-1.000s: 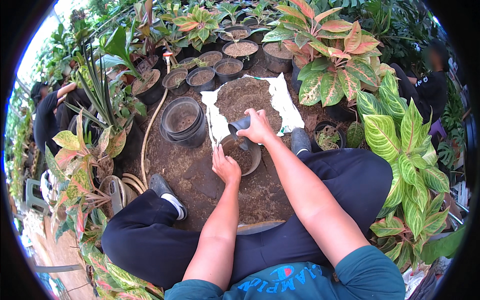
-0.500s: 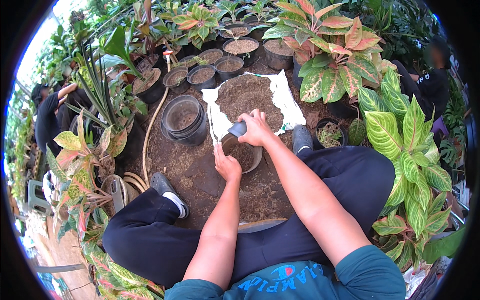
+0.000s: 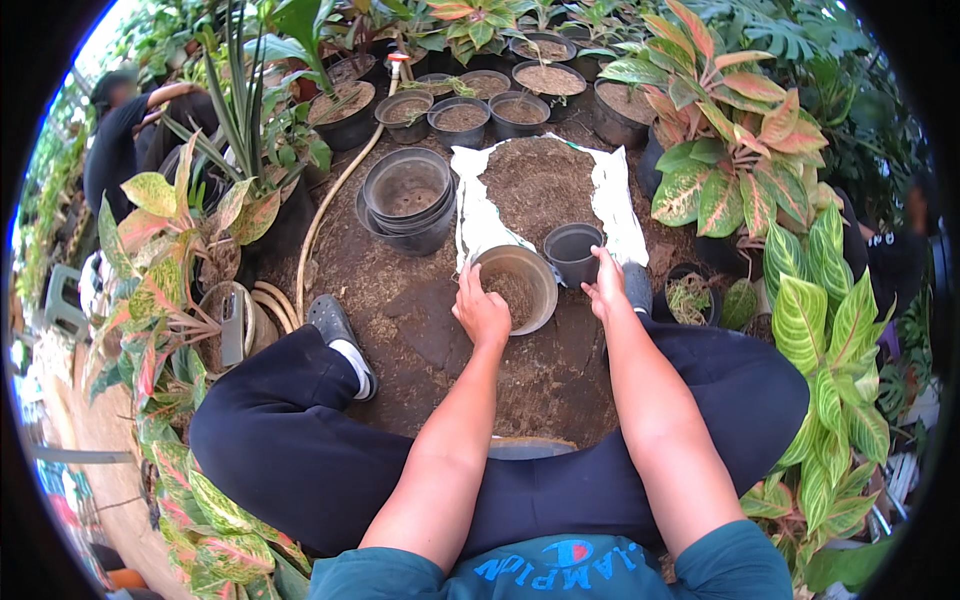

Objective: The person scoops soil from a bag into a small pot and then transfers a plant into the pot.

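Left hand [image 3: 482, 310] gripping larger pot [image 3: 537, 275], 9 o'clock | right hand [image 3: 606, 284] pinching small pot [image 3: 573, 270], 4 o'clock | pots knocking could spill soil [image 3: 512, 298]

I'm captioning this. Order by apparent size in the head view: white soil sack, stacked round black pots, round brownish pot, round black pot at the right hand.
Largest to smallest:
1. White soil sack
2. Stacked round black pots
3. Round brownish pot
4. Round black pot at the right hand
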### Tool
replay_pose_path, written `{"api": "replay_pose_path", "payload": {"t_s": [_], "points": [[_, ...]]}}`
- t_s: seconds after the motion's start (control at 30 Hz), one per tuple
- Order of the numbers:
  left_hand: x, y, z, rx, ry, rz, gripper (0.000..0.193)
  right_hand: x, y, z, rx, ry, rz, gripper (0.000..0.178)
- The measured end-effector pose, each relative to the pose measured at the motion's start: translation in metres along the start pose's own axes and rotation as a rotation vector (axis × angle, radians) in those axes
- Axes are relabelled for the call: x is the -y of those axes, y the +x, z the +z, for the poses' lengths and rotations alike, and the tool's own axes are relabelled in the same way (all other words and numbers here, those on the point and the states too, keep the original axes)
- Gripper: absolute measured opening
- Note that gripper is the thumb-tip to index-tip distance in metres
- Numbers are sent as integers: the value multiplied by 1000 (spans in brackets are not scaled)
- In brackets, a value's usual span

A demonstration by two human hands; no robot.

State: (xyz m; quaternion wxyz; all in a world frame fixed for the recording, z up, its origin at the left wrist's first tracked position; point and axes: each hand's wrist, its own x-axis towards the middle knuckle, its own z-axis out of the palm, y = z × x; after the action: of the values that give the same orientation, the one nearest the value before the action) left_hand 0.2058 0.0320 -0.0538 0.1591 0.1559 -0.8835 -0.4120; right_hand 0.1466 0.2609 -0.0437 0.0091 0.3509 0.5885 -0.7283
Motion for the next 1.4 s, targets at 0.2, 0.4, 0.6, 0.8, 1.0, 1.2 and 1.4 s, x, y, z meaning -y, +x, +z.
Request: {"api": "replay_pose_path", "payload": {"t_s": [0.2, 0.4, 0.6, 0.8, 1.0, 1.2, 1.4], "points": [[8, -1, 2, 2, 52, -7, 23, 21, -17, 25, -288, -504, -328, 75], [7, -3, -1, 39, 3, -12, 8, 24, -13, 31, -461, -690, -443, 79], [9, -5, -6, 42, 36, 4, 8, 3, -17, 40, -535, -761, -259, 77], [8, -3, -3, 37, 35, 4, 7, 12, -20, 56, -559, -666, -85, 77], [10, -1, -5, 56, -37, 62, 6, 23, -37, 71, -469, -651, -113, 72], [9, -10, -10, 58, 54, 54, 6, 18, -36, 66, -356, -545, -63, 64], [4, -13, -7, 90, 77, 49, 4, -4, 7, 50, -237, -319, -39, 64]]}}
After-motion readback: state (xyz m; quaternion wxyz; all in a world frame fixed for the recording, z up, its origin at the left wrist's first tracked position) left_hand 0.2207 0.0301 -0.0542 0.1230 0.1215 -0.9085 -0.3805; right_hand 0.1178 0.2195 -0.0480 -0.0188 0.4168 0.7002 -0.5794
